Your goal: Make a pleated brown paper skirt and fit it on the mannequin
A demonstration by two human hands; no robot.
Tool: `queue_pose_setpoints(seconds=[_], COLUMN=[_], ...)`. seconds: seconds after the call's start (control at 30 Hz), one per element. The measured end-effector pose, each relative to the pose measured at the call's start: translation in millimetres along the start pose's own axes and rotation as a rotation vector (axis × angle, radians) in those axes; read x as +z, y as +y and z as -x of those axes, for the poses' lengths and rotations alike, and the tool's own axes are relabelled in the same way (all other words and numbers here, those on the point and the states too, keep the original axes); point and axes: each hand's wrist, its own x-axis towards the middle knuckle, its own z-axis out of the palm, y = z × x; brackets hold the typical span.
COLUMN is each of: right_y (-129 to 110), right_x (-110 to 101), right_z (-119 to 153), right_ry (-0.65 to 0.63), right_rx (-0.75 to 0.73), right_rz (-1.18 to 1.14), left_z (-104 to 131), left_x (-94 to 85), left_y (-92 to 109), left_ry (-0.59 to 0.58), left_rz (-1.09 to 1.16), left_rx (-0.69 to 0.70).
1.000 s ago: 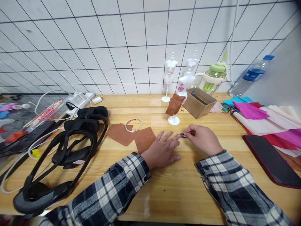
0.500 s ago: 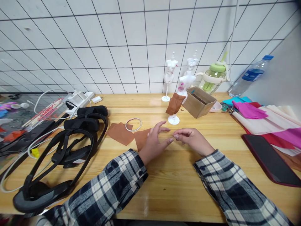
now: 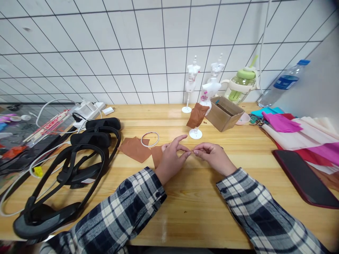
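Observation:
Above the table's middle, my left hand [image 3: 173, 157] pinches thumb and finger together, index finger raised. My right hand [image 3: 213, 155] faces it, also pinched, the fingertips nearly meeting. Whatever sits between the fingers is too small to make out. Partly behind my left hand lies a piece of brown cloth [image 3: 156, 155]. Another brown cloth piece [image 3: 135, 150] is left of it, with a thin silver ring [image 3: 150, 139] touching its edge. Just beyond my hands stands a small white mannequin [image 3: 210, 90] on a round base, brown cloth [image 3: 197, 115] wrapped about its lower part.
Two more mannequins [image 3: 191, 79] stand by the tiled wall. A cardboard box [image 3: 224, 118], a green-lidded cup [image 3: 242, 83] and a water bottle [image 3: 284, 84] are at back right. Coloured cloths [image 3: 315, 141] and a phone [image 3: 304, 178] lie right; black headsets [image 3: 74, 176] and cables left.
My left thumb and finger have closed from apart into a pinch. Both hands' fingertips have come close together, the right hand shifting slightly left.

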Motion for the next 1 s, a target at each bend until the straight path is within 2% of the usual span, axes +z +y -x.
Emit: queue_pose_setpoints(seconds=[0.13, 0.37, 0.57, 0.67, 0.7, 0.77, 0.87, 1.0], right_y=[-1, -5, 5, 7, 6, 4, -2, -4], right_x=[-1, 5, -7, -11, -10, -4, 9, 16], right_z=[0, 1, -2, -2, -1, 1, 3, 2], right_ry=[0.004, -0.016, 0.038, 0.132, 0.139, 0.073, -0.068, 0.024], right_rx=[0.006, -0.021, -0.025, -0.141, -0.187, -0.226, -0.145, -0.098], right_rz=[-0.038, -0.047, 0.199, 0.299, 0.286, 0.209, 0.09, 0.104], left_z=[-2, -1, -6, -7, -7, -6, -4, -3], left_x=[-4.5, -3.5, -8.7, -12.3, -12.5, -11.7, -9.1, -6.7], left_y=[0, 1, -5, -7, -6, -6, -3, -3], left_ry=[-0.021, 0.001, 0.018, 0.015, 0.013, 0.003, -0.005, -0.007], left_rz=[0.079, -0.023, -0.02, -0.1, -0.135, -0.197, -0.226, -0.171], left_rx=[-0.007, 0.021, -0.024, -0.028, -0.018, 0.025, 0.076, 0.053])
